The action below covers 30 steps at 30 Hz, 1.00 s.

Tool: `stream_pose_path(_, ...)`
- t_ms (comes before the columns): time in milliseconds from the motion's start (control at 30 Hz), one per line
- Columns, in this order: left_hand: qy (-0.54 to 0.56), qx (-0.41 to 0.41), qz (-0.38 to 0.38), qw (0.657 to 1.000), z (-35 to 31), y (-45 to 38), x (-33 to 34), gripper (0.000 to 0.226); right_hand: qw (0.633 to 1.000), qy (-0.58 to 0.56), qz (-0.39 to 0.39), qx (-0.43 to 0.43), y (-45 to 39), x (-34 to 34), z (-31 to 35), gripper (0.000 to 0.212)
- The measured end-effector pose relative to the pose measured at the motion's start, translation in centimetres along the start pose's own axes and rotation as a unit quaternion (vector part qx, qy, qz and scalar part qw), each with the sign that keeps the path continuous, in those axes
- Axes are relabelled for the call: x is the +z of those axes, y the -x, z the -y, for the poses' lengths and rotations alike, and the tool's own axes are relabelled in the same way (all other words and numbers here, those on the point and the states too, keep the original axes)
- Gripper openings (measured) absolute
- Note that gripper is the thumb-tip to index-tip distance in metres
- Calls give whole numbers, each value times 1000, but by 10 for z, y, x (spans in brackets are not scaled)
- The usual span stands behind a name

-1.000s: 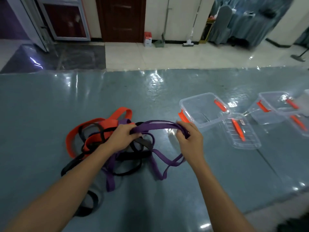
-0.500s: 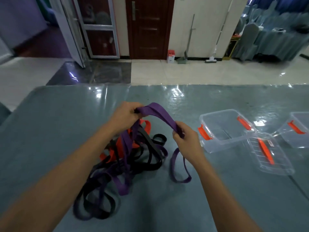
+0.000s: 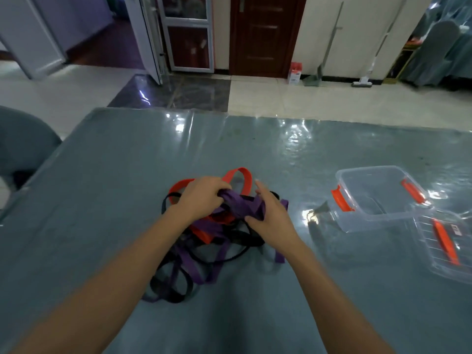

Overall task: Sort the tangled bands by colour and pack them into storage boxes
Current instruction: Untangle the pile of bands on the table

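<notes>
A bunched purple band [image 3: 242, 205] is gripped by the curled fingers of the left hand [image 3: 201, 198] and pinched from three o'clock by the right hand [image 3: 268, 215], index finger raised. Beneath, the tangle of orange band [image 3: 237, 175], black band [image 3: 229, 254] and purple loops is spread toward seven o'clock. An open storage box [image 3: 378, 195] is seen at three o'clock. If the bundle is lifted now, black loops could likely be dragged along, since strands cross.

Looked like a function hall or canteen. Table [image 3: 122, 159] wore grey cloth under clear plastic. Pale tiled floor [image 3: 319, 103]; cloth-covered chairs [image 3: 439, 44] at far right. Dark wooden door [image 3: 263, 34]; broom [image 3: 324, 57] and mop [image 3: 370, 65] leaned against the wall.
</notes>
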<state>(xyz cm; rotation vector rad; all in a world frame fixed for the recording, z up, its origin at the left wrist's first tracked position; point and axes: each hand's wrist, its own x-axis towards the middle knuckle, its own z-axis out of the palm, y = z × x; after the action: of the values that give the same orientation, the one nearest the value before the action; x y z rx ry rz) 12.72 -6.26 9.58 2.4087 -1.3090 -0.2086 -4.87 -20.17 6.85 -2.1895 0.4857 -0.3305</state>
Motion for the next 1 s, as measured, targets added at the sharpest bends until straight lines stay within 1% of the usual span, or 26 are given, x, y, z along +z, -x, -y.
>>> stream_pose_path(33, -17, 1, -8, 1000, 2, 2, 5, 32, 1000, 18, 9, -5, 0, 5, -2, 95)
stream_pose_path(100, -11, 2, -36, 999, 5, 7, 13, 22, 998, 49, 28, -16, -3, 15, -3, 92)
stream_pose_path(167, 12, -7, -63, 998, 11, 10, 17, 19, 996, 65, 52, -11, -8, 25, -2, 89)
stream_pose_path(233, 26, -6, -72, 997, 13, 12, 20, 16, 996, 71, 54, -13, -13, 36, -1, 85)
stream_pose_path(267, 31, -1, -72, 997, 14, 13, 21, 15, 996, 68, 48, -15, -15, 41, 1, 80)
stream_pose_path(367, 67, 9, -55, 996, 23, 14, 26, 19, 998, 56, 23, -24, -21, 51, 3, 50)
stream_pose_path(400, 78, 16, -43, 996, 29, 15, 28, 25, 999, 48, 15, -20, -23, 51, 3, 42)
stream_pose_path(433, 80, 28, -31, 996, 36, 15, 31, 37, 999, 39, 5, -16, -25, 51, 0, 37)
stream_pose_path(500, 72, 46, -18, 996, 50, 20, 36, 70, 999, 31, -16, 0, -29, 48, -5, 32)
stream_pose_path(533, 81, 41, -21, 996, 56, 23, 38, 83, 999, 26, -26, 11, -31, 45, -8, 28)
stream_pose_path(567, 95, 29, -25, 995, 62, 28, 41, 91, 999, 19, -34, 24, -32, 43, -10, 26)
stream_pose_path(600, 101, 16, -31, 994, 67, 33, 44, 95, 998, 9, -40, 41, -33, 41, -11, 24)
stream_pose_path(633, 93, 10, -37, 995, 73, 37, 49, 95, 997, 5, -46, 56, -33, 40, -14, 23)
stream_pose_path(767, 8, -12, -47, 999, 95, 42, 66, 85, 991, 20, -74, 109, -33, 42, -26, 24)
stream_pose_path(867, -33, -32, -49, 998, 107, 41, 70, 79, 986, 19, -48, 158, -35, 45, -33, 25)
stream_pose_path(933, -62, -44, -52, 996, 114, 42, 72, 70, 984, 28, -23, 175, -34, 49, -34, 28)
stream_pose_path(1000, -87, -55, -44, 994, 120, 42, 73, 56, 983, 64, 1, 170, -34, 56, -33, 41)
